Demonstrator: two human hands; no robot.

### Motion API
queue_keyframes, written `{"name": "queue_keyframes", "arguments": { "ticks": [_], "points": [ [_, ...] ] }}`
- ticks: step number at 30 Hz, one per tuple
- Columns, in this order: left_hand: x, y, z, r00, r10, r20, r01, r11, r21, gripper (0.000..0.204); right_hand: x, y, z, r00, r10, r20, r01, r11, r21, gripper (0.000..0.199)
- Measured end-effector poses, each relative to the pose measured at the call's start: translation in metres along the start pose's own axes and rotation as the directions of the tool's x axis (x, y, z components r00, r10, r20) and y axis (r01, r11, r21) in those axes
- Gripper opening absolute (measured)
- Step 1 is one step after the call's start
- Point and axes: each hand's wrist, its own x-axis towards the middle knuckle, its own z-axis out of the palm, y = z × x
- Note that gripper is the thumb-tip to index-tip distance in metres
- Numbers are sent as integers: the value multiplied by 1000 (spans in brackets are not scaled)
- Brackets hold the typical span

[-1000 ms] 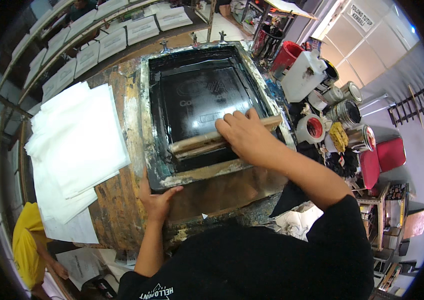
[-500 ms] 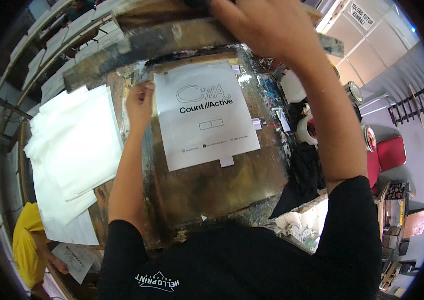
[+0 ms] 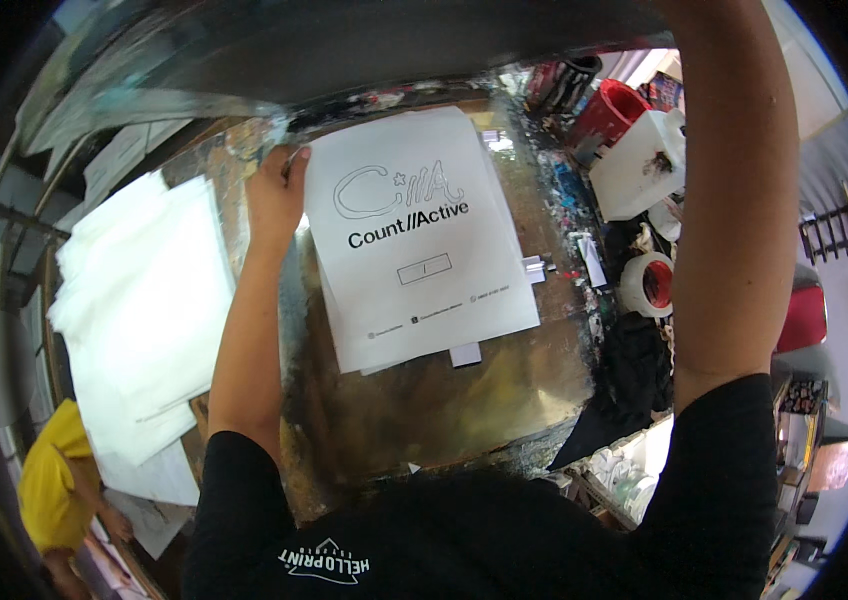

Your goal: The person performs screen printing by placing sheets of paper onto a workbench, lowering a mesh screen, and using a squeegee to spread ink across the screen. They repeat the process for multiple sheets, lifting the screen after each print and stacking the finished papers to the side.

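A white printed sheet (image 3: 414, 290) with black lettering and an outlined design lies on the stained work board (image 3: 424, 410). Another sheet's edge shows under it, slightly offset. My left hand (image 3: 277, 190) has thumb and fingers closed on the top sheet's upper left corner. Small paper tabs (image 3: 536, 270) stick up from the board beside and below the sheets. Across the top spans a large dark, flat panel (image 3: 374, 50), blurred and raised over the board's far end. My right forearm (image 3: 734, 200) reaches up past the top edge; the right hand is out of sight.
Left of the board is a stack of white sheets (image 3: 144, 290). On the right stand a red tub (image 3: 609, 112), a white container (image 3: 639, 165), a tape roll (image 3: 647, 283) and a dark cloth (image 3: 624, 370). A person in yellow (image 3: 62, 470) is at lower left.
The dark panel now spreads across the top. My right hand has left the view upward. The top sheet has shifted, exposing an edge beneath; my left hand now grips its corner.
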Motion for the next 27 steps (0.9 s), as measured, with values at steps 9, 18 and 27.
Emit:
{"name": "queue_keyframes", "arguments": {
  "ticks": [9,18,27],
  "points": [
    [-219,-53,-205,760,-299,-578,449,883,134,29,-40,4,36,981,193,-22,-177,932,316,65],
    [-261,-104,-395,555,-308,-773,830,270,488,61,-66,-11,31,976,216,11,-213,952,221,69],
    [-207,-19,-191,757,-173,630,-269,797,541,133,-70,-18,20,983,114,-147,-80,972,220,61]
  ]
}}
